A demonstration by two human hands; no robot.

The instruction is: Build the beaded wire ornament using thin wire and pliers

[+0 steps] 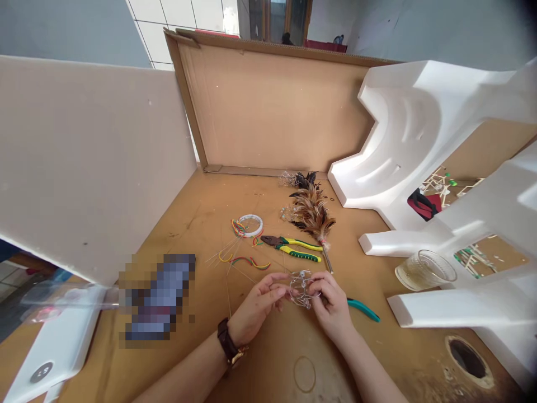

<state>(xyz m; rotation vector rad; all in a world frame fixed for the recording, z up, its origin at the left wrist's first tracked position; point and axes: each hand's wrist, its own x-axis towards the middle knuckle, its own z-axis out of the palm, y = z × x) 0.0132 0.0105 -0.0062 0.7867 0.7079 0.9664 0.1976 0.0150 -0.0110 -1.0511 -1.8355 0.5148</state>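
Observation:
A wire bracelet (300, 291) with clear beads is held just above the table, between my two hands. The fingers of my left hand (265, 295), which has a dark watch (229, 342) on the wrist, pinch its left side. On the opposite side, my right hand (332, 305) grips the wire with thumb and fingers. A teal-handled tool (364, 309) lies partly hidden behind my right hand. Beyond my hands are pliers (291, 248) with yellow-green handles, a white ring (251, 225) and several bits of coloured wire (250, 262).
A feather duster (312, 210) lies behind the pliers. White foam pieces (403, 123) and a glass (424, 270) stand at the right. Cardboard (277, 106) walls the back. A blurred dark object (163, 296) rests at the left. The table has a round hole (467, 358) at lower right.

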